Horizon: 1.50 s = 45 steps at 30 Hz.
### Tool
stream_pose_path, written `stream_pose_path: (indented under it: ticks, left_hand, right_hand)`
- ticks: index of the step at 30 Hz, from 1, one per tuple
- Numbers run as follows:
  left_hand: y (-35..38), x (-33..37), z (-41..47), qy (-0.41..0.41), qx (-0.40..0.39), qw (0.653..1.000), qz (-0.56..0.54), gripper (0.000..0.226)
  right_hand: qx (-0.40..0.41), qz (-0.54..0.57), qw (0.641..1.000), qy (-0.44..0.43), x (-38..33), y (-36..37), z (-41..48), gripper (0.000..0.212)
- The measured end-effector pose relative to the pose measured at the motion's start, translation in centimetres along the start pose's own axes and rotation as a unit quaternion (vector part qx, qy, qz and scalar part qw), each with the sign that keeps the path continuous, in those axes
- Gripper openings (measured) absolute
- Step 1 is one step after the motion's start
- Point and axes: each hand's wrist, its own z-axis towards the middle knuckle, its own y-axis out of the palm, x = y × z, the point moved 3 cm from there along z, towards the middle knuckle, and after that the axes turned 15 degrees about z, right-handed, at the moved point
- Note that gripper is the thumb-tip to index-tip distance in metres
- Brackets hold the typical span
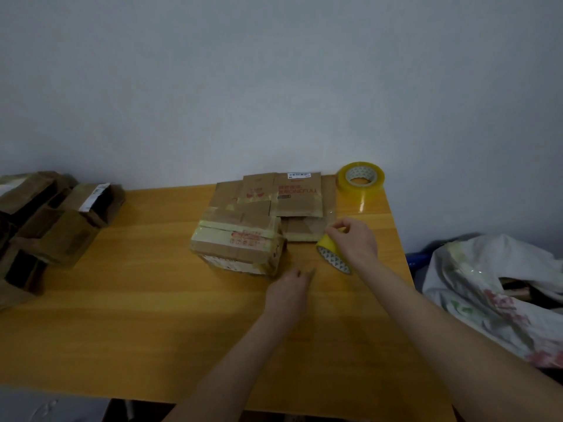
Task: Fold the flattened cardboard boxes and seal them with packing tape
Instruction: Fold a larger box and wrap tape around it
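Both arms stretch forward over the wooden surface (122, 300) beside a taped cardboard box (237, 242).
The right hand (353, 239) curls around a tilted yellow tape roll (330, 254) just right of the box. The left hand (289, 286) lies low near the box's front corner; its fingers are too blurred to tell whether they pinch anything. Flattened boxes (292, 193) lie behind.

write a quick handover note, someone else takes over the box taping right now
Right hand: grips a yellow tape roll, just right of the folded box.
Left hand: low over the table by that box; fingers blurred, grip unclear.
Done: folded box carries tape bands; a pile of boxes sits at the table's left end.
Left: flattened boxes behind the folded one, not yet folded or taped.
Spare tape roll: far right corner.
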Motion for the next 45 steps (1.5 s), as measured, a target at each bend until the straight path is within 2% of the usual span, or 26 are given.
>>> stream_pose_path:
  ticks: [2,3,4,6,8,11,13,14,21,25,27,28,30,32,34,35,36,39,41,45]
  left_hand:
    - [-2.6,-0.6,0.0,0.011,0.195,0.98,-0.027,0.009]
    - [-3.9,-1.4,0.0,0.0,0.275,0.961,-0.044,0.01]
    - [-4.8,-2.4,0.1,-0.011,0.319,0.946,-0.062,0.011]
    - [-5.5,-4.3,0.9,-0.017,0.347,0.937,-0.042,0.003]
    - [-5.0,-5.5,1.8,-0.062,0.307,0.95,0.012,0.018]
    - [-4.1,-6.9,3.1,-0.185,0.136,0.973,-0.01,0.052]
    - [-3.8,-7.4,4.2,-0.213,0.051,0.975,-0.021,0.061]
    - [-3.8,-7.4,4.6,-0.211,0.033,0.977,-0.005,0.061]
    - [-3.3,-6.7,4.7,-0.197,-0.003,0.98,0.031,0.064]
    - [-3.4,-8.2,3.3,-0.118,-0.012,0.993,0.023,0.091]
    - [-3.4,-9.2,1.4,-0.125,0.046,0.991,-0.017,0.102]
    - [-3.3,-9.8,0.3,-0.157,0.108,0.98,-0.057,0.102]
    - [-3.1,-10.8,-1.7,-0.273,0.219,0.922,-0.167,0.094]
    - [-1.8,-11.6,-2.3,-0.381,0.201,0.837,-0.338,0.098]
    - [-0.5,-11.7,-2.1,-0.405,0.15,0.722,-0.541,0.1]
    - [-0.2,-11.5,-1.9,-0.396,0.138,0.684,-0.596,0.09]
    - [-0.4,-11.4,-1.8,-0.385,0.136,0.682,-0.607,0.081]
    - [-1.0,-11.2,-1.6,-0.362,0.167,0.768,-0.501,0.078]
    - [-1.7,-11.0,-1.7,-0.334,0.194,0.804,-0.451,0.071]
    - [-2.6,-11.4,-1.7,-0.219,0.241,0.869,-0.373,0.045]
  right_hand:
    - [0.009,0.013,1.0,0.004,0.1,-0.1,0.1,0.011]
    - [0.012,0.02,1.0,0.005,0.1,-0.1,0.2,0.011]
    - [0.012,0.029,1.0,0.004,0.2,-0.1,0.1,0.012]
    - [0.012,0.046,0.999,0.0,0.3,0.0,0.1,0.011]
    - [0.006,0.05,0.999,-0.004,0.3,0.3,-0.1,0.009]
    - [-0.01,0.055,0.998,-0.009,0.1,1.4,-0.4,0.009]
    - [-0.01,0.063,0.998,-0.008,-0.1,1.9,-0.6,0.01]
    - [-0.009,0.067,0.998,-0.01,-0.2,2.2,-0.6,0.011]
    - [0.003,0.085,0.996,-0.016,-0.6,2.8,0.0,0.01]
    - [0.021,0.097,0.994,-0.047,-2.0,3.2,0.8,0.01]
    - [0.032,0.097,0.992,-0.069,-3.2,3.8,1.8,0.011]
    - [0.035,0.094,0.992,-0.076,-3.8,4.3,2.3,0.012]
    - [0.027,0.091,0.992,-0.083,-5.1,5.6,2.9,0.014]
    - [-0.003,0.085,0.993,-0.079,-5.9,7.2,3.2,0.015]
    - [-0.052,0.077,0.993,-0.069,-5.9,8.5,3.1,0.016]
    - [-0.075,0.08,0.992,-0.061,-5.6,9.0,2.7,0.016]
    - [-0.09,0.087,0.991,-0.054,-5.4,9.4,2.3,0.015]
    - [-0.076,0.152,0.985,-0.038,-4.6,9.2,0.4,0.01]
    - [-0.044,0.208,0.977,-0.026,-4.1,8.5,-0.8,0.006]
    - [0.026,0.28,0.96,-0.007,-3.3,7.5,-2.6,0.006]
